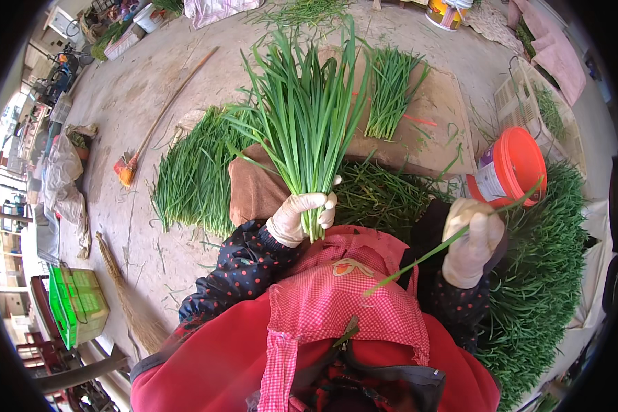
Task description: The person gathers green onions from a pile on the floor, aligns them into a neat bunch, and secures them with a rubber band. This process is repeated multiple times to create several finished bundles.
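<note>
My left hand (303, 216), in a whitish glove, is closed around the pale stem ends of a bunch of long green leaves (314, 129), perhaps garlic chives, which fan out away from me. To the right my gloved right hand (471, 239) pinches one long green blade (427, 255) that slants across the red checked apron (347, 304). Behind the held bunch a smaller bunch (391, 92) lies on a brown board (438, 118). Loose, tangled leaves (386, 193) lie below the board's near edge, between my two hands.
Leaves lie in a heap (201, 170) on the floor at left and a large pile (541, 288) at right. A red-orange bucket (525, 165) and a plastic crate (515, 98) stand at right. A long-handled brush (167, 108), a straw broom (126, 293) and a green crate (77, 306) are at left.
</note>
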The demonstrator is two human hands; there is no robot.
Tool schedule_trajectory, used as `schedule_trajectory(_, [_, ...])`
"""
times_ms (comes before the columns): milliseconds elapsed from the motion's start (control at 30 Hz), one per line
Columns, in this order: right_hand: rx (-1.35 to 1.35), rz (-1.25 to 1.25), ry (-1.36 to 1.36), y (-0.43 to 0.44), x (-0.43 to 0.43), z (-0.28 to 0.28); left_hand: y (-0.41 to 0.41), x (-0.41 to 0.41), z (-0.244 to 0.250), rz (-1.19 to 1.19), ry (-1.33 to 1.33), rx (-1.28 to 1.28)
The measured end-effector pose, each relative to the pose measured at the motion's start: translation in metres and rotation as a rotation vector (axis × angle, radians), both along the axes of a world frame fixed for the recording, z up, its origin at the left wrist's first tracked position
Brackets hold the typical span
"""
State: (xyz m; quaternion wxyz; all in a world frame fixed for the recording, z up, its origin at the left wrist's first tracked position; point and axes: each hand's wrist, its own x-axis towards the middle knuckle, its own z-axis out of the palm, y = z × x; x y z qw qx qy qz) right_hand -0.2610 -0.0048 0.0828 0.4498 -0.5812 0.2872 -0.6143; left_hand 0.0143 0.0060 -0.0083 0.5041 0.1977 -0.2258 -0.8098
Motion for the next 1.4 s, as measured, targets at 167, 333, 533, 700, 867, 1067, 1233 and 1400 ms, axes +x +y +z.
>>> schedule_trajectory(167, [-0.009,0.007,1.420,0.007,-0.044,-0.070,0.008,0.006,0.003,-0.064,-0.210,-0.124])
schedule_trajectory(333, [-0.221,0.064,0.596,0.003,-0.038,0.036,0.017,0.008,0.002,-0.187,-0.393,-0.174])
schedule_trajectory(533, [-0.580,-0.274,0.886,-0.053,-0.024,0.086,0.024,0.000,0.007,-0.270,-0.481,-0.141])
schedule_trajectory(700, [-0.359,-0.139,1.120,-0.076,-0.025,0.065,0.024,0.004,0.001,-0.308,-0.475,-0.160])
schedule_trajectory(867, [-0.169,0.096,1.132,-0.074,-0.016,0.065,0.026,0.003,-0.002,-0.301,-0.472,-0.175])
schedule_trajectory(1067, [-0.006,0.403,0.702,-0.070,-0.018,0.062,0.027,0.002,0.000,-0.284,-0.464,-0.215])
schedule_trajectory(1233, [0.262,0.436,0.523,-0.066,-0.004,0.054,0.027,0.001,-0.001,-0.258,-0.487,-0.204])
schedule_trajectory(1400, [-0.382,0.041,0.939,-0.071,-0.002,0.043,0.027,-0.005,0.004,-0.163,-0.614,-0.201])
